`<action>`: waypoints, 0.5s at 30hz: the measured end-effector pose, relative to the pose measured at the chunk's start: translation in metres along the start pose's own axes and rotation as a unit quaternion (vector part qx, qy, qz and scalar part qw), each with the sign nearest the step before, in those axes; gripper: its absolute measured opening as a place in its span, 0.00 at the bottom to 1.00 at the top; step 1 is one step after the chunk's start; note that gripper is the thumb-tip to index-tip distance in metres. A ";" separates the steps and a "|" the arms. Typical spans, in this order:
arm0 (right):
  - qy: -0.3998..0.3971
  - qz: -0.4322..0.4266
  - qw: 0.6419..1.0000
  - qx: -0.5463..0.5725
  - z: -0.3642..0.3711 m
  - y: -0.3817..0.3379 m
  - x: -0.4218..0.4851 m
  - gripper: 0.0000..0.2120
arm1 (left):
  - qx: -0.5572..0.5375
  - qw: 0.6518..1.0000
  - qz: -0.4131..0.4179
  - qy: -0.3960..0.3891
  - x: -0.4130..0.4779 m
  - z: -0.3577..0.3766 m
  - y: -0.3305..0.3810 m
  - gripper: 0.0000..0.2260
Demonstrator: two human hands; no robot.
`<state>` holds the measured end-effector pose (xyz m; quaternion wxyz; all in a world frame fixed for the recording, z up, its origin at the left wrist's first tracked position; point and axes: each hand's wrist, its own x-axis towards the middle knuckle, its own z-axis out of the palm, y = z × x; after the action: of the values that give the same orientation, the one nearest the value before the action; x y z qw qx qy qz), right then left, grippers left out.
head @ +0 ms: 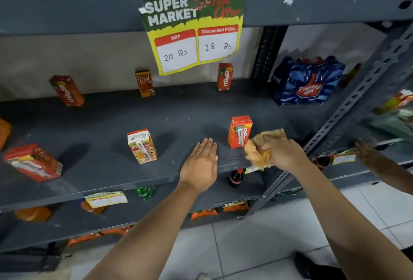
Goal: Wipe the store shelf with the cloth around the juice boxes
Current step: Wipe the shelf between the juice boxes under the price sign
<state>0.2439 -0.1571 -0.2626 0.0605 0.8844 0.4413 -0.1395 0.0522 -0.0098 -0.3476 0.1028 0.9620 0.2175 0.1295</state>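
Right hand (280, 153) is clenched on the bunched cloth (260, 150), pressing it at the front edge of the shelf (107, 121), touching the lower right side of a red juice box (239, 131). Left hand (201, 163) lies flat, palm down, fingers together and extended, on the shelf just left of that box. Both forearms reach forward. A white box (142, 146) stands left of the left hand.
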 end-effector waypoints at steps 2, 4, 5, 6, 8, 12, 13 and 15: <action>-0.007 -0.042 0.999 -0.012 0.000 -0.001 -0.015 0.21 | -0.002 1.000 0.000 -0.001 0.001 0.000 0.000 0.22; -0.034 -0.090 0.995 0.013 -0.003 -0.002 -0.029 0.27 | -0.004 1.000 0.001 -0.004 0.002 0.000 0.000 0.22; -0.055 -0.111 0.992 0.037 -0.008 -0.002 -0.035 0.29 | -0.005 1.000 0.000 -0.005 0.002 0.000 0.000 0.22; -0.076 -0.126 0.987 0.063 -0.015 -0.001 -0.038 0.30 | -0.004 1.000 -0.001 -0.005 0.002 0.000 -0.001 0.22; -0.085 -0.121 0.985 0.087 -0.033 0.002 -0.037 0.29 | -0.006 1.000 0.000 -0.004 0.002 0.000 0.000 0.22; 0.002 -0.051 0.998 0.049 -0.058 0.000 -0.018 0.19 | -0.008 1.000 0.006 0.002 0.002 -0.001 0.001 0.22; -0.005 -0.048 0.997 0.052 -0.056 -0.007 -0.016 0.16 | -0.008 1.000 0.008 0.002 0.001 -0.002 0.001 0.22; -0.044 -0.068 0.996 0.040 -0.041 -0.027 -0.018 0.13 | -0.008 1.000 0.008 0.001 0.001 -0.002 0.000 0.22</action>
<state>0.2197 -0.1456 -0.2178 0.0350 0.8470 0.4914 -0.2000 0.0525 -0.0093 -0.3457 0.1093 0.9627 0.2088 0.1327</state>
